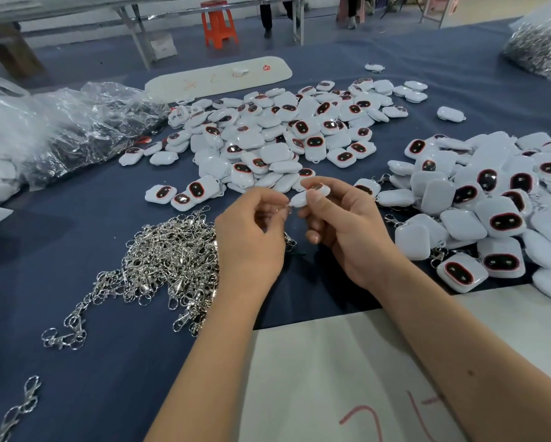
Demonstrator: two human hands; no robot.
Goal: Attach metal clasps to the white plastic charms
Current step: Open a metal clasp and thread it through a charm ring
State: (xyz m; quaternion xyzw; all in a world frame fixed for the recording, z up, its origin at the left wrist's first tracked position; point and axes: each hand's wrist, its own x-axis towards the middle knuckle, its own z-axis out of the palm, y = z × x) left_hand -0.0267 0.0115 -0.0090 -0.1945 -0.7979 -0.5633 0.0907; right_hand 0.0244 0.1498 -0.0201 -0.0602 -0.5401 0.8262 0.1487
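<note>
My right hand (344, 224) pinches a white plastic charm (303, 197) between thumb and fingers, above the blue cloth. My left hand (252, 231) pinches a small metal clasp (283, 209) right at the charm's left end; the two touch or nearly touch. A heap of loose silver clasps (169, 260) lies just left of my left hand. A broad pile of white charms with dark red-rimmed faces (277, 138) spreads behind my hands. Another pile of charms (491, 205), some with clasps on them, sits to the right.
Clear plastic bags (76, 129) lie at the left. A bag of metal parts (538, 49) sits at the far right. White boards lie at the back (220, 78) and under my forearms (347, 378). An orange stool (218, 23) and table legs stand beyond.
</note>
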